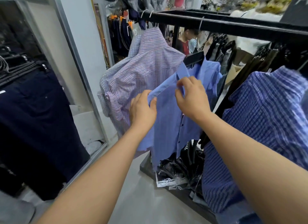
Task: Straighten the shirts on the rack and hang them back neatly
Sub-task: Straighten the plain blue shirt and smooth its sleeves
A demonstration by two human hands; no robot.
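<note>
Shirts on black rail (pixel 233 26): three.
1. Pink-checked shirt (pixel 141 65), left.
2. Light blue shirt (pixel 170 123), middle, on one black hanger (pixel 194 57). Its collar is pinched by left hand (pixel 143 112) and right hand (pixel 191 97), fingers curled.
3. Blue striped shirt (pixel 266 115), right.

Clothing shop: shirts (pixel 175 117) hung on black rack (pixel 233 26), trousers (pixel 33 107) beside.

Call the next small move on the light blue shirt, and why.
Probably lift the collar over the bare end of the hanger: left hand and right hand both hold the collar, and the blue shirt sags off that side.
</note>
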